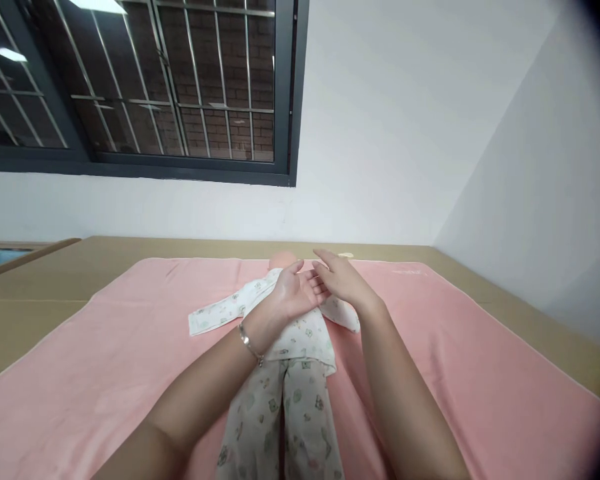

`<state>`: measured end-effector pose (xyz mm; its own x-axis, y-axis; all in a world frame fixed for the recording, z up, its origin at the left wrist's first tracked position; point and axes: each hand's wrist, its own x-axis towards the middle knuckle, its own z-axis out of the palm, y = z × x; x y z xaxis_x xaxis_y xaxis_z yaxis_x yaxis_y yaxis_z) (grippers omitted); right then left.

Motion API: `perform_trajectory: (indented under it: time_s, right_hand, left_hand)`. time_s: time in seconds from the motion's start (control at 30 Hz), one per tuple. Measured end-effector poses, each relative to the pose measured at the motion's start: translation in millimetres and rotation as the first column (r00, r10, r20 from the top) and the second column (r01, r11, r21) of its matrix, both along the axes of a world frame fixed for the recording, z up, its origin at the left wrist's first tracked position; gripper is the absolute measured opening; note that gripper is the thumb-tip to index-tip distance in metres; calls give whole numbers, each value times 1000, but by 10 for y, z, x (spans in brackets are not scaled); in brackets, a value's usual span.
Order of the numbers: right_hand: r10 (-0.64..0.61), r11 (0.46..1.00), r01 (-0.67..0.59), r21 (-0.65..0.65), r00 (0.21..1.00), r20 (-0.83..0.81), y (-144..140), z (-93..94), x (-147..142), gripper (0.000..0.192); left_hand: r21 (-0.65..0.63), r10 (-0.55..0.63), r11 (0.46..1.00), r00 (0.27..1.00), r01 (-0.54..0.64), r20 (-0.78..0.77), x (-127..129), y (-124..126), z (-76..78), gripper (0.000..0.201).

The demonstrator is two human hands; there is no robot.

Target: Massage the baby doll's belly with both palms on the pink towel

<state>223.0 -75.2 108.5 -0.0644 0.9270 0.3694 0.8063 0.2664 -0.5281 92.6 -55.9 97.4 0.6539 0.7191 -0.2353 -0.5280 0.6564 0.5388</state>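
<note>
A baby doll lies on its back on a pink blanket [105, 360], wearing a white printed long-sleeved top [300, 340] and matching trousers [307, 413]. Its rounded head [283, 258] shows only in part at the far end. Above the chest is my left hand [297, 290], palm turned up, fingers stretched out, a silver bracelet on the wrist. My right hand [347, 280] meets it from the right, fingers extended near or against the left fingertips; whether they touch I cannot tell. Neither hand holds anything. The doll's face and upper chest are hidden behind my hands.
The blanket covers much of a tan surface [45, 287], which runs back to a white wall [380, 133]. A barred window [180, 87] is at upper left. Something small and pale [347, 255] lies beyond the blanket's far edge. A blue item [0, 257] shows at far left.
</note>
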Motion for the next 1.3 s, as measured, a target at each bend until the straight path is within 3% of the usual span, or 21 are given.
perform_trajectory:
  time_s: [0.1,0.27,0.43,0.53,0.63,0.73,0.83,0.9,1.0,1.07,1.17,1.3]
  right_hand:
    - [95,994,-94,58,995,-14,-24,-26,-214,49]
    - [82,982,-103,160,987,135,-257,-9,-632,54]
    - [323,902,-375,213,914,244,-763,80,-991,58]
    - [420,849,-474,233,873,247,-996,117,-1104,64]
    - [453,823,-509,252,856,251,-1101,127,-1136,68]
    - [421,833,-477,281,876,238,-1101,126,-1100,65]
    - [360,851,-411,327,910,206,-1051,142,-1008,60]
    - [314,858,-369,358,927,204,-1011,163,-931,57]
    - [217,848,-293,441,952,215,-951,189,-833,56]
    - [132,829,-232,510,966,224,-914,194,-800,57]
    - [56,804,-190,564,967,247,-873,174,-822,58]
    - [108,798,-234,556,962,250,-917,79,-1012,60]
  left_hand:
    - [30,7,1000,1000,-7,1,-315,-143,137,42]
    - [172,139,977,989,-128,-51,-801,-188,410,47]
    - [355,152,925,988,-134,-23,-1042,-255,588,57]
    - [459,148,883,986,-95,-80,-969,-422,532,60]
    - [536,233,834,963,-128,-134,-797,-678,286,59]
    - [624,350,756,927,-196,-133,-621,-919,14,57]
    - [647,273,760,935,-65,-227,-516,-1047,-36,54]
    - [590,140,807,963,23,-229,-507,-1088,74,52]
    - [461,-81,880,993,113,-88,-581,-1144,317,47]
    - [435,-148,891,989,127,15,-670,-1179,451,48]
    - [470,-153,876,986,103,69,-821,-1210,578,57]
    - [501,16,864,997,-52,77,-981,-1180,667,59]
